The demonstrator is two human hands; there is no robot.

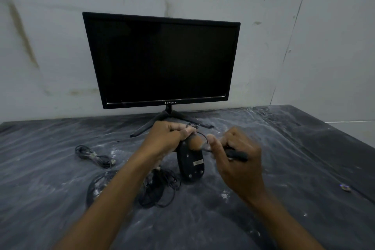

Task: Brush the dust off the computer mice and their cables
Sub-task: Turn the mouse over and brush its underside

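Far left on my dusty dark plastic-covered table (pixel 60 199), I see a coiled black cable bundle (pixel 95 156). A tangled thin black mouse cable (pixel 160 189) lies beside it. My left hand (pixel 168 138) grips the black oval computer mouse (pixel 190 164), underside showing, raised off the table. My right hand (pixel 237 156) pinches a black-handled brush (pixel 236 153), bristles against the mouse. Behind stands a black flat monitor (pixel 162 61).

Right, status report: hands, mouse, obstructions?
Left hand grips black plastic mouse, underside up. Right hand holds dark-handled brush. Tangled black cables lie beneath.
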